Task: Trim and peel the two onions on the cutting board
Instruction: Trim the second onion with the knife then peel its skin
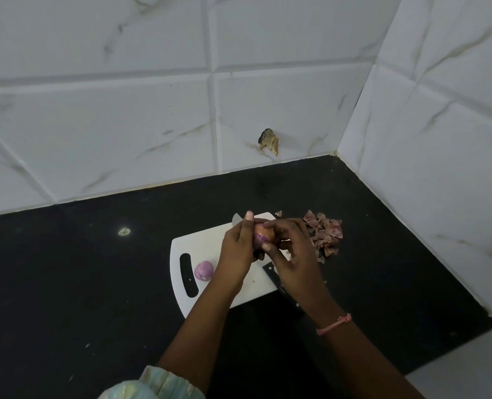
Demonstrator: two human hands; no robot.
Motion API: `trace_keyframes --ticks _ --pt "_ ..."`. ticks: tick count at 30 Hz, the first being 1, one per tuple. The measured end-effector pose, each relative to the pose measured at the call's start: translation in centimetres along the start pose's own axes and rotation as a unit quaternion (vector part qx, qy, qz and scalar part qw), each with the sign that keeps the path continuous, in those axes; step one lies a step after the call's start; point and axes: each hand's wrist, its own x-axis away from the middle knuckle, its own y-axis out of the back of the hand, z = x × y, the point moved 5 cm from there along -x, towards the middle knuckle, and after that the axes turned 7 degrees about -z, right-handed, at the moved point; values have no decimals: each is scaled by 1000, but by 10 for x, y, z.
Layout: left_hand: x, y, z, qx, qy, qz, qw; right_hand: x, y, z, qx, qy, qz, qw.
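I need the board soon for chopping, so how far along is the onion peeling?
One peeled onion already lies on the cutting board, and a pile of skins sits beside it. The left hand holds the second onion while the right hand picks at its remaining brown skin. The knife rests on the board.

Left hand (237,249) and right hand (289,251) raised together, fingers curled, gripping onion (262,236).

One peeled purple onion (204,271) lies on the board (210,240); another, half-skinned onion (263,236) is held above.
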Motion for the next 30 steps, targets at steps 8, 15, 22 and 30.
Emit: trace_keyframes --ticks 8,15,22,30 --pt "8 -1 -10 -55 -85 26 995 -13 6 13 38 22 57 997" --pt "8 -1 -9 -40 -82 -22 996 -16 5 16 47 26 61 997" --pt "7 2 -10 -53 -80 -26 995 -15 7 16 25 18 64 997" --pt "13 1 -17 -56 -120 -20 991 -16 6 18 6 14 7 1000"
